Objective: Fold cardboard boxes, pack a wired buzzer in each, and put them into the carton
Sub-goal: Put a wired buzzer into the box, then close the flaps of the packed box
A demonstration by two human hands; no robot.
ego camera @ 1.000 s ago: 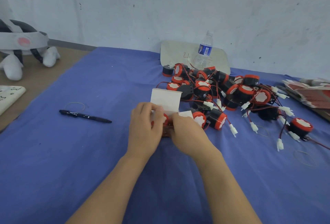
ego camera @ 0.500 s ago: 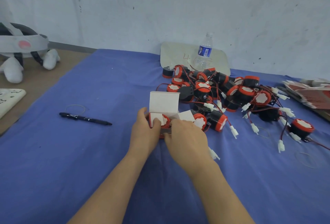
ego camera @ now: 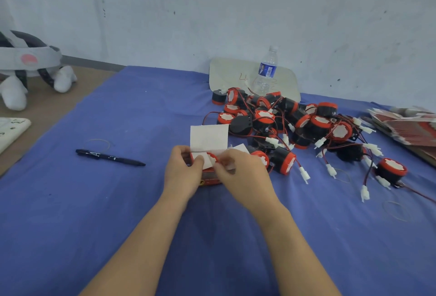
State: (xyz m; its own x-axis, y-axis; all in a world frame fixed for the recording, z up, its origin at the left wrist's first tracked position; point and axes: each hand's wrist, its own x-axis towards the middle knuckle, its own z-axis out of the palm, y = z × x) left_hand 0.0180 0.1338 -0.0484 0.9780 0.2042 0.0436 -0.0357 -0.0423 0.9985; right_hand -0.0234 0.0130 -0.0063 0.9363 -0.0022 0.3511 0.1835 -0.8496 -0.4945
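Left hand (ego camera: 182, 171) grips the small red cardboard box (ego camera: 208, 177) steady, buzzer inside; right hand (ego camera: 240, 173) pinches a white side flap (ego camera: 230, 166) inward, lid flap (ego camera: 209, 138) upright.

Illumination is even, diffuse and cool; no single source can be identified. Shadows are soft: a faint darker patch lies on the blue cloth (ego camera: 94, 225) between my forearms and under my left hand (ego camera: 182, 173). The fingertips (ego camera: 224, 162) of my right hand (ego camera: 245, 182) are smeared by motion blur where they meet the box (ego camera: 208, 179). Its raised white flap and the white discs on the buzzers (ego camera: 264, 116) read near clipping. The water bottle (ego camera: 265, 71) shows weak highlights only. Wide-angle distortion bows the cloth edges. The flat box stack (ego camera: 405, 128) at the right edge is streaked and soft.
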